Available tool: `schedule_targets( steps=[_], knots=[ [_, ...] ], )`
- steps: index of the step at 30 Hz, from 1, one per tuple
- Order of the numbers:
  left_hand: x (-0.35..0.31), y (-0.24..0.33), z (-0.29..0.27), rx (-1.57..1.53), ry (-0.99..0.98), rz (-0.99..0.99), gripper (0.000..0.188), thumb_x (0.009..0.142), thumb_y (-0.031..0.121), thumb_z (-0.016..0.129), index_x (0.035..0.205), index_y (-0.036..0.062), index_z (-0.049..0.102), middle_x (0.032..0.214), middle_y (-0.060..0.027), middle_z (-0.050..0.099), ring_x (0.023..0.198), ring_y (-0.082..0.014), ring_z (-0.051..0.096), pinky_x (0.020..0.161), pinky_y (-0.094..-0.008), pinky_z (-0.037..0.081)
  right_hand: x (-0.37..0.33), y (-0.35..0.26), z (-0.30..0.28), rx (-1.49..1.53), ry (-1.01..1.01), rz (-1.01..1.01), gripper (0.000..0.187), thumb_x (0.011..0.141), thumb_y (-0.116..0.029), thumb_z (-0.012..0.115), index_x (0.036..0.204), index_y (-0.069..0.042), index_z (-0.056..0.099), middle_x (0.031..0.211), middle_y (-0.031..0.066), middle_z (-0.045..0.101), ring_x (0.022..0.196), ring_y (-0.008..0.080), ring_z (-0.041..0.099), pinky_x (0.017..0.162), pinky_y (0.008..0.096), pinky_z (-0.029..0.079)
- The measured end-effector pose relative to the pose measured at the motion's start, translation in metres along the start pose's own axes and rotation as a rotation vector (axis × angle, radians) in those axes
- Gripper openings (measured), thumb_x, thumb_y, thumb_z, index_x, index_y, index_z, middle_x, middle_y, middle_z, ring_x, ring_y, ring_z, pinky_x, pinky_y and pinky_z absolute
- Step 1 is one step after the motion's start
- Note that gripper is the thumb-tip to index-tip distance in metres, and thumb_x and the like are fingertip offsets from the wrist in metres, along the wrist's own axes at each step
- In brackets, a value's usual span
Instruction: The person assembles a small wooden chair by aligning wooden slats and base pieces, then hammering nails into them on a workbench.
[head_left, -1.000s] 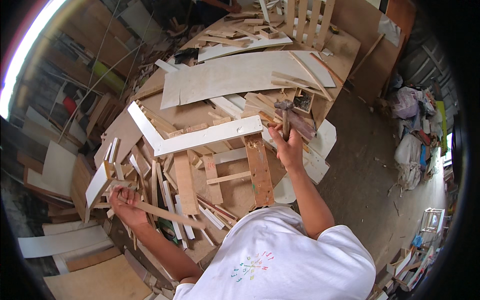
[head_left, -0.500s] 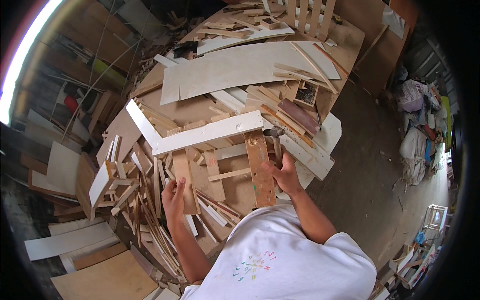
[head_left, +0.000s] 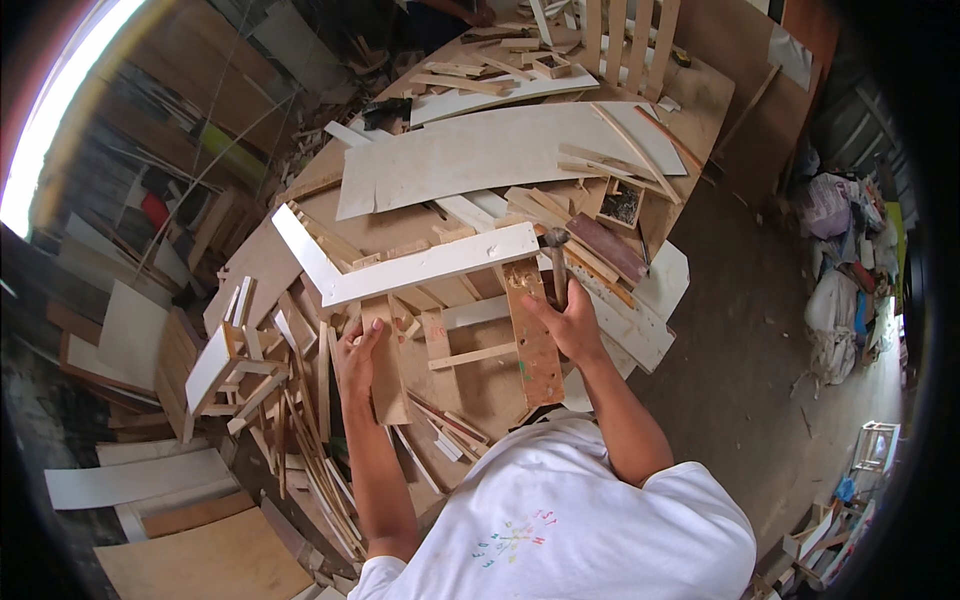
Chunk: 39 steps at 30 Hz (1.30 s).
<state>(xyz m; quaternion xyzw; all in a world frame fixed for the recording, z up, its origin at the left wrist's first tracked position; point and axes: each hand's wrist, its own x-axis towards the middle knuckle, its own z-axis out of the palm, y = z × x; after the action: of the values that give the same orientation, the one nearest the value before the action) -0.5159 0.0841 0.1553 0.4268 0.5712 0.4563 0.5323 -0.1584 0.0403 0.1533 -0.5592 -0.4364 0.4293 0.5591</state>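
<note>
Frame [head_left: 435, 268]: between left hand [head_left: 356, 358] and right hand [head_left: 574, 328].
Left hand: curled around frame's left leg [head_left: 391, 385].
Right hand: holding hammer [head_left: 553, 239], thumb over frame's right leg [head_left: 535, 350].

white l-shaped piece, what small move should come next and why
Probably secure a firm two-handed grip before shifting the white piece: the left hand is at the pale board, while the right hand, at the brown board, also holds the hammer.
</note>
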Motion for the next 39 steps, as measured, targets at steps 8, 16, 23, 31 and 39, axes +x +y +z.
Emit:
schedule_targets(
  steps=[8, 16, 23, 31, 39],
  knots=[
    [-0.045, 0.048, 0.010, -0.085, 0.014, 0.085, 0.037, 0.094, 0.023, 0.076, 0.118, -0.0044, 0.071, 0.100, -0.0067, 0.074, 0.083, -0.0119, 0.068, 0.075, -0.0258, 0.053, -0.003, -0.006, -0.003, 0.212, -0.068, -0.039, 0.049, 0.091, -0.031, 0.082, 0.121, 0.001, 0.060, 0.107, 0.0057, 0.068, 0.092, 0.0104, 0.061, 0.082, 0.0277, 0.051],
    [-0.097, 0.142, 0.041, -0.101, 0.099, 0.286, 0.047, 0.089, 0.026, 0.067, 0.124, -0.0062, 0.067, 0.106, -0.0145, 0.073, 0.089, -0.0199, 0.071, 0.081, -0.0319, 0.057, 0.001, -0.004, 0.016, 0.423, -0.150, 0.131, 0.054, 0.094, -0.033, 0.080, 0.130, 0.000, 0.058, 0.115, 0.0067, 0.068, 0.101, 0.0118, 0.063, 0.090, 0.0275, 0.052],
    [-0.106, 0.134, 0.063, -0.568, -0.059, 0.194, 0.064, 0.098, 0.027, 0.061, 0.151, -0.0043, 0.044, 0.135, -0.0240, 0.062, 0.098, -0.0275, 0.071, 0.085, -0.0375, 0.060, -0.008, 0.055, 0.060, 0.482, -0.252, 0.326, 0.049, 0.100, -0.041, 0.069, 0.130, -0.003, 0.060, 0.106, 0.0034, 0.066, 0.092, 0.0111, 0.061, 0.083, 0.0258, 0.051],
    [-0.097, 0.099, 0.087, -0.489, 0.072, 0.183, 0.073, 0.099, 0.020, 0.070, 0.161, 0.0040, 0.034, 0.123, -0.0148, 0.068, 0.085, -0.0219, 0.070, 0.072, -0.0299, 0.059, -0.005, 0.113, 0.085, 0.271, -0.312, 0.262, 0.050, 0.099, -0.037, 0.072, 0.134, -0.003, 0.061, 0.110, 0.0043, 0.069, 0.092, 0.0090, 0.060, 0.083, 0.0278, 0.049],
    [-0.072, 0.039, 0.114, -0.340, 0.121, 0.107, 0.069, 0.103, 0.015, 0.066, 0.162, 0.0069, 0.031, 0.122, -0.0072, 0.065, 0.087, -0.0155, 0.068, 0.076, -0.0306, 0.060, -0.014, 0.142, 0.079, 0.237, -0.321, 0.556, 0.039, 0.098, -0.032, 0.073, 0.125, -0.005, 0.067, 0.105, 0.0046, 0.071, 0.090, 0.0139, 0.065, 0.072, 0.0308, 0.054]
  ],
)
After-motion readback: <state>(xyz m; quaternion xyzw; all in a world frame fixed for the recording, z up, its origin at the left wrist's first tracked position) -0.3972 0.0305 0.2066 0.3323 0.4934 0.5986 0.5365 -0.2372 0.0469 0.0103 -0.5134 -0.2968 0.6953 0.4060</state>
